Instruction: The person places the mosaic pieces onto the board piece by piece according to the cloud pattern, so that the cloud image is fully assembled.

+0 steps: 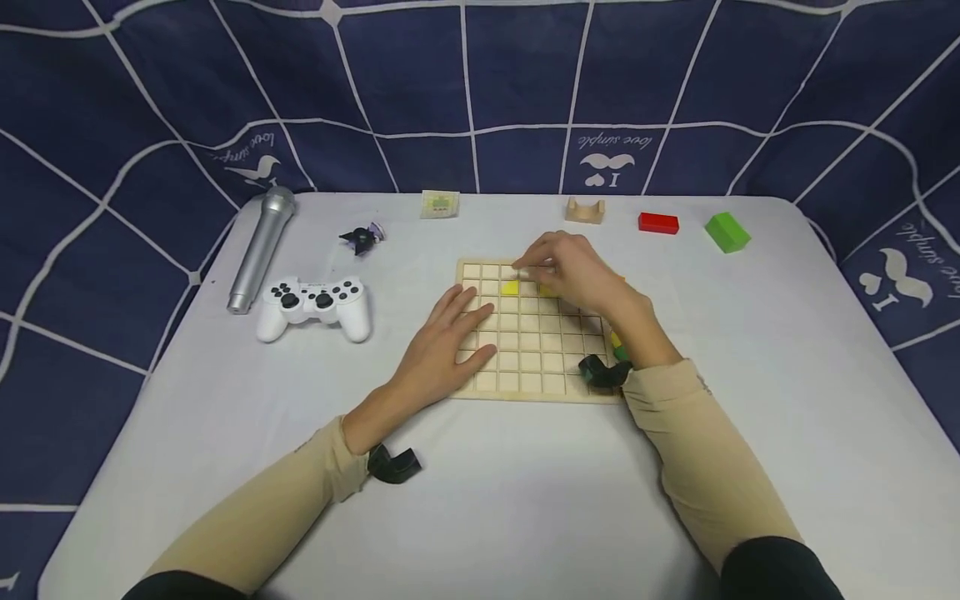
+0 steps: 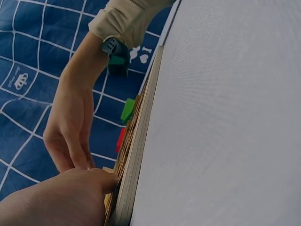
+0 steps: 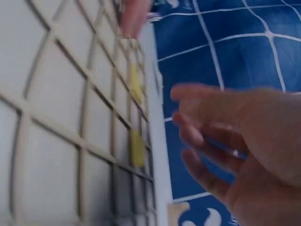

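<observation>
A wooden grid board lies in the middle of the white table. Two yellow tiles sit in its upper rows, and they also show in the right wrist view as yellow tiles. My left hand rests flat on the board's left edge, fingers straight; in the left wrist view the left hand touches the board's rim. My right hand hovers over the board's top rows with loosely curved fingers; nothing shows between them. A green and yellow piece lies by the right wrist.
A silver microphone, a white game controller and a small dark figurine lie to the left. A small card, a wooden arch block, a red block and a green block line the far edge.
</observation>
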`<action>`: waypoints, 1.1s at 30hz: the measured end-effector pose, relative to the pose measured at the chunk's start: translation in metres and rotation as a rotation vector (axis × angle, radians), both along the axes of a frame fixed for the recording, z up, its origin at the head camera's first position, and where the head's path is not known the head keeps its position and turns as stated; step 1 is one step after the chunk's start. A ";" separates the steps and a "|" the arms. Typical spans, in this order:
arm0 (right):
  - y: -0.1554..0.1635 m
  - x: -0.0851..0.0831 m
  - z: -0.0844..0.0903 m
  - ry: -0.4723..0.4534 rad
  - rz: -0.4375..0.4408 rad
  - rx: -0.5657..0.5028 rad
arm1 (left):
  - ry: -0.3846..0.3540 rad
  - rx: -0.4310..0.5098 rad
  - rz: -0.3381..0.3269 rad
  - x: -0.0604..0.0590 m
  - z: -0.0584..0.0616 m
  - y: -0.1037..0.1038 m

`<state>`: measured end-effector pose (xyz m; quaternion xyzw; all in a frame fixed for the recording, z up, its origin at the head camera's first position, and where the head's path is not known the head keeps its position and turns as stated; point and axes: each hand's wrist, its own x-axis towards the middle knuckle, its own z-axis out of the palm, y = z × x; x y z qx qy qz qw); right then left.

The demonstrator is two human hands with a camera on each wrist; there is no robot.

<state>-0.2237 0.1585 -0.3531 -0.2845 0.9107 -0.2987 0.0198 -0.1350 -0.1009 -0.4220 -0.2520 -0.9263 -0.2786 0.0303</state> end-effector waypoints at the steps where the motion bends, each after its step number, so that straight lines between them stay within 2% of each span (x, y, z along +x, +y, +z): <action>1: 0.006 0.000 0.002 0.000 -0.024 -0.005 | 0.002 0.000 -0.001 0.000 -0.001 0.000; 5: 0.038 -0.001 0.007 -0.028 -0.117 0.021 | 0.003 0.010 0.000 0.003 -0.004 0.000; 10: 0.080 0.002 0.004 -0.158 -0.212 0.041 | 0.006 0.012 0.006 0.005 -0.003 0.000; 14: 0.098 0.003 0.000 -0.225 -0.248 0.049 | 0.019 0.013 -0.002 0.002 0.000 0.000; 23: 0.110 -0.001 -0.009 -0.276 -0.365 0.050 | 0.006 0.017 -0.003 0.000 -0.001 0.000; 33: 0.110 0.000 -0.011 -0.314 -0.352 -0.004 | -0.008 0.018 0.008 0.003 0.000 0.000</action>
